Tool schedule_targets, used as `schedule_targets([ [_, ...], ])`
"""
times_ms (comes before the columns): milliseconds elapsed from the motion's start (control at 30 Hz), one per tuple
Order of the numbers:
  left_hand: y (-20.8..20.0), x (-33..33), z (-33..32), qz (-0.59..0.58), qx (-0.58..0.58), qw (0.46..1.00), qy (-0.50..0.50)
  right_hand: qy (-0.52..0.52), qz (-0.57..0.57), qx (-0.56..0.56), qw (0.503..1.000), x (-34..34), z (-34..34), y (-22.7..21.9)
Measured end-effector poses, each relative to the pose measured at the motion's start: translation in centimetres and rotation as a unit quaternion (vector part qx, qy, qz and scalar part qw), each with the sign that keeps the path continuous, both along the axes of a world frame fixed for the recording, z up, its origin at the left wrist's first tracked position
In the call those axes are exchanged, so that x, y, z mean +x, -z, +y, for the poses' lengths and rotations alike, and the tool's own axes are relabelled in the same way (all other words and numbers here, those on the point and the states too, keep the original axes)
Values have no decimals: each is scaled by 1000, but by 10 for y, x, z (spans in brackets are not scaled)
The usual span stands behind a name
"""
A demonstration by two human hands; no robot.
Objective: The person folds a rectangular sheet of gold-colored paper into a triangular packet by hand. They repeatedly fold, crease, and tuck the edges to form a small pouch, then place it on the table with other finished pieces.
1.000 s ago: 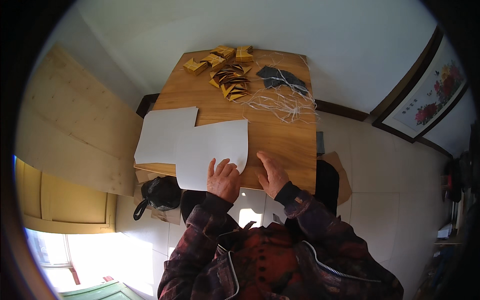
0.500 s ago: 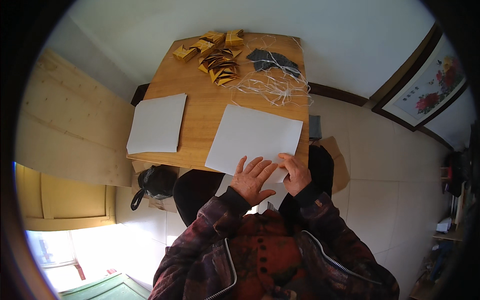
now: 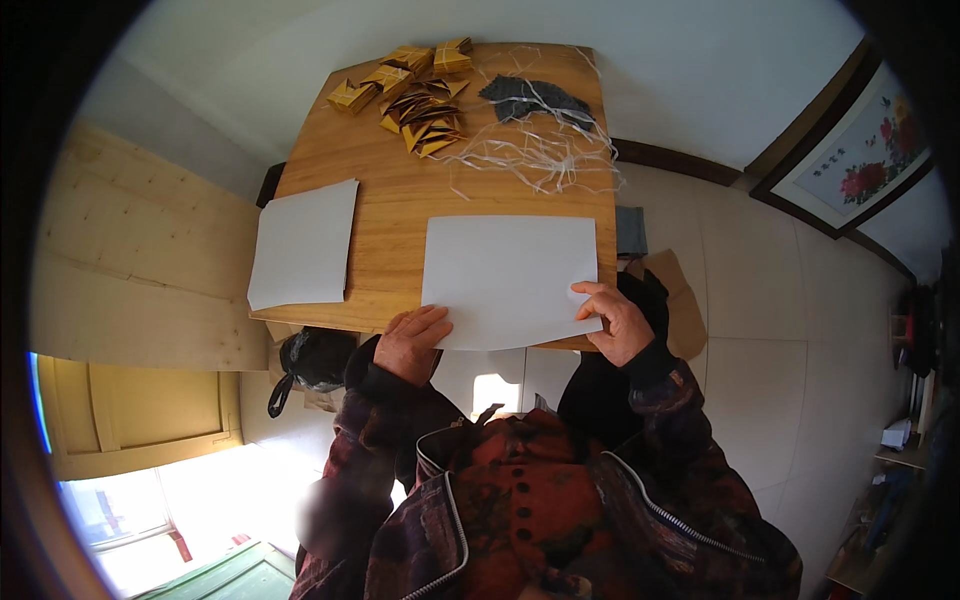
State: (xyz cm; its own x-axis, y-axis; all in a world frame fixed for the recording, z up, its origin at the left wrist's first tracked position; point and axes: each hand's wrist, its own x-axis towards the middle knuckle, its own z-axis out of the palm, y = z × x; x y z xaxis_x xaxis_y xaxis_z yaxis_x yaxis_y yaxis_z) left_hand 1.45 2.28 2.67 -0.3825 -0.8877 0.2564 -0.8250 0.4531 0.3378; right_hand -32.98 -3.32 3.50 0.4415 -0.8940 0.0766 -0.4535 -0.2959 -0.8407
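A white sheet of paper [image 3: 510,280] lies near the front of the wooden table, its near edge overhanging the table edge. My left hand [image 3: 412,343] is closed on the sheet's near left corner, fingers together on top and the thumb hidden. At the near right corner my right hand [image 3: 615,322] pinches the paper, with its index finger curled over the top. Farther left on the table rests a stack of white sheets [image 3: 303,245].
Folded gold paper pieces [image 3: 422,112] and tied gold bundles [image 3: 409,59] lie at the back left. Beside them are tangled white strings [image 3: 545,165] and a dark grey cloth-like piece [image 3: 535,102]. A black bag [image 3: 318,358] sits below the table [image 3: 390,225] at left.
The sheet has turned and now lies squarer to the table's front edge. My left hand has moved left from the sheet's middle to its near left corner; my right hand has shifted slightly right.
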Motion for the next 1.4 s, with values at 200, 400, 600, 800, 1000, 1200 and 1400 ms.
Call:
schedule_targets([
  [200, -22, 13, -8, 152, 133, 979, 32, 24, 58, -166, 984, -4, 5, 4],
  [400, -32, 18, -23, 275, 298, 912, -61, 79, -25, -21, 996, -8, 9, 11],
  [600, -5, 33, -39, 346, 290, 890, -60, 128, -50, 6, 990, -4, 0, 19],
  [800, 29, 22, -50, 445, 230, 858, -113, 161, -46, 29, 985, 2, -1, 13],
  [1000, 34, 9, -61, 388, 217, 868, -221, 213, -47, 26, 976, 16, -11, 14],
  [1200, 33, 2, -67, 311, 188, 887, -284, 255, -8, 3, 967, 27, -20, 14],
  [1400, 17, -9, -65, 241, 165, 907, -304, 230, 56, -86, 968, 29, -23, 13],
])
